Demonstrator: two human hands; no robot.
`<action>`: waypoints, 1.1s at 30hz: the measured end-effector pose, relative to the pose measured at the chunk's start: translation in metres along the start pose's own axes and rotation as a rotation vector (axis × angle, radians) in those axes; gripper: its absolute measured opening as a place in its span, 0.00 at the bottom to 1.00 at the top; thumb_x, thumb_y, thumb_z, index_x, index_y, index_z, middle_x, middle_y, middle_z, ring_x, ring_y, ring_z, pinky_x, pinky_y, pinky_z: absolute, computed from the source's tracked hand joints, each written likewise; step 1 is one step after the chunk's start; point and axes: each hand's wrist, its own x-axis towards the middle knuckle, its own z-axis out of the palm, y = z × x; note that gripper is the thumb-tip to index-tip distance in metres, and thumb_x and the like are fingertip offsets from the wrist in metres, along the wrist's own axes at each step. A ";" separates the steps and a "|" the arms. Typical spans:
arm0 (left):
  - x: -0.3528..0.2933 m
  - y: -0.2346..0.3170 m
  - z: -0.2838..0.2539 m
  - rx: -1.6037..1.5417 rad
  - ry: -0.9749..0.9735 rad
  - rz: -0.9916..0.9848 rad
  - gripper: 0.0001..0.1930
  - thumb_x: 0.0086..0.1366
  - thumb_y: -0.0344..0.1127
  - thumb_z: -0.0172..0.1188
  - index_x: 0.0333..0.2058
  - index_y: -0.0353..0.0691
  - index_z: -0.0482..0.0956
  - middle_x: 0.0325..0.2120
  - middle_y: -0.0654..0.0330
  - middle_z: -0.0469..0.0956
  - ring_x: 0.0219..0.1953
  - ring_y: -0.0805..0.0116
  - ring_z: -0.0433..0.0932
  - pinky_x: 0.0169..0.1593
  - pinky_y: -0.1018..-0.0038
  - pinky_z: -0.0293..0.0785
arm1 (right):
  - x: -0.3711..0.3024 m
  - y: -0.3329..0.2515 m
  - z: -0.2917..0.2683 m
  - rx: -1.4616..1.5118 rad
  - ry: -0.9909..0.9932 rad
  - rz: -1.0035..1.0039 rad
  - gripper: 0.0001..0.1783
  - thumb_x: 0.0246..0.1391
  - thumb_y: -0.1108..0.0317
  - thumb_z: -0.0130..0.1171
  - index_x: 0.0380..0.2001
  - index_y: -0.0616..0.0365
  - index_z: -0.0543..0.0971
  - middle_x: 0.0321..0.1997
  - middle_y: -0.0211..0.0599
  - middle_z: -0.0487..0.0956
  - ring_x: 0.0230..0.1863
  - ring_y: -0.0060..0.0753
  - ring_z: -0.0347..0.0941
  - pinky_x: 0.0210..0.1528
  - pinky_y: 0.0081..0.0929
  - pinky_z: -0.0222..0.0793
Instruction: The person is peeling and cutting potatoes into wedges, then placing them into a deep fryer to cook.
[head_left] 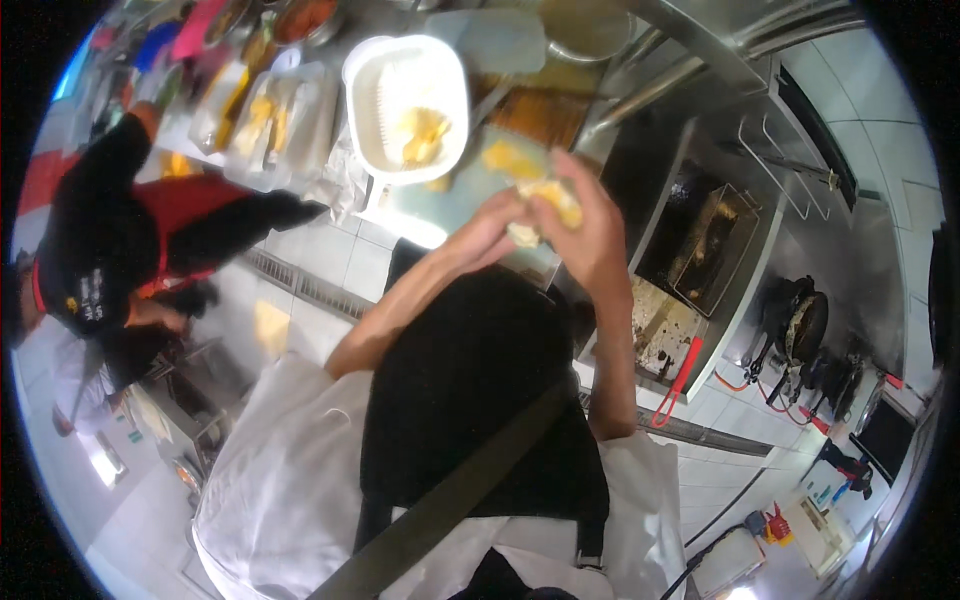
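My left hand [488, 230] and my right hand [588, 225] meet over a pale cutting board [465, 205]. Between them they grip a soft-looking, yellow-and-whitish piece of food [560, 200]; blur hides its exact kind. Fingers of both hands are closed around it. Loose yellow pieces [512, 158] lie on the board just beyond. To the left of these sits a white plastic basket [456, 105] with more yellow pieces [424, 137] at its bottom.
Clear plastic containers [285, 125] with yellow food stand left of the basket. A fryer with a wire basket [718, 245] and a red handle [682, 375] is at my right, beside a hanging pan [805, 328]. A co-worker in black and red [100, 220] stands at left.
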 end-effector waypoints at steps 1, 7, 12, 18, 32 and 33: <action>0.000 0.003 0.005 -0.096 -0.069 0.014 0.26 0.59 0.30 0.48 0.57 0.31 0.61 0.52 0.52 0.70 0.53 0.62 0.72 0.59 0.66 0.67 | -0.004 0.002 0.002 -0.035 0.051 0.039 0.22 0.51 0.67 0.63 0.50 0.56 0.75 0.47 0.50 0.77 0.47 0.50 0.76 0.48 0.35 0.71; 0.013 0.002 0.006 -0.272 -0.137 0.092 0.25 0.59 0.30 0.47 0.56 0.31 0.62 0.53 0.52 0.70 0.56 0.61 0.70 0.63 0.65 0.62 | -0.028 -0.006 0.004 -0.216 0.136 0.113 0.16 0.51 0.66 0.64 0.43 0.57 0.77 0.44 0.49 0.73 0.45 0.52 0.75 0.46 0.38 0.71; 0.012 -0.004 0.004 -0.100 -0.078 0.028 0.23 0.61 0.30 0.45 0.56 0.36 0.63 0.54 0.53 0.69 0.58 0.62 0.68 0.63 0.64 0.62 | -0.017 -0.015 0.004 -0.122 0.156 0.024 0.10 0.53 0.68 0.61 0.38 0.59 0.77 0.42 0.47 0.75 0.43 0.50 0.76 0.44 0.35 0.71; 0.007 -0.018 0.006 -0.153 0.001 -0.050 0.22 0.63 0.29 0.42 0.57 0.39 0.63 0.55 0.59 0.68 0.57 0.65 0.68 0.60 0.66 0.65 | 0.011 -0.026 0.016 0.436 0.034 0.201 0.07 0.55 0.73 0.56 0.37 0.62 0.78 0.37 0.42 0.80 0.42 0.29 0.76 0.47 0.24 0.69; 0.003 -0.017 0.007 -0.442 -0.211 0.076 0.29 0.55 0.31 0.47 0.57 0.30 0.62 0.52 0.52 0.70 0.57 0.59 0.68 0.63 0.65 0.60 | -0.037 0.002 0.021 -0.387 0.228 0.206 0.22 0.54 0.60 0.60 0.52 0.51 0.72 0.47 0.46 0.71 0.46 0.50 0.74 0.44 0.42 0.72; 0.001 -0.017 0.006 -0.427 -0.274 0.105 0.28 0.58 0.33 0.49 0.58 0.31 0.61 0.53 0.52 0.69 0.57 0.60 0.67 0.62 0.64 0.60 | -0.039 0.003 0.021 -0.387 0.229 0.208 0.22 0.54 0.60 0.60 0.52 0.51 0.72 0.47 0.46 0.71 0.46 0.50 0.74 0.44 0.42 0.72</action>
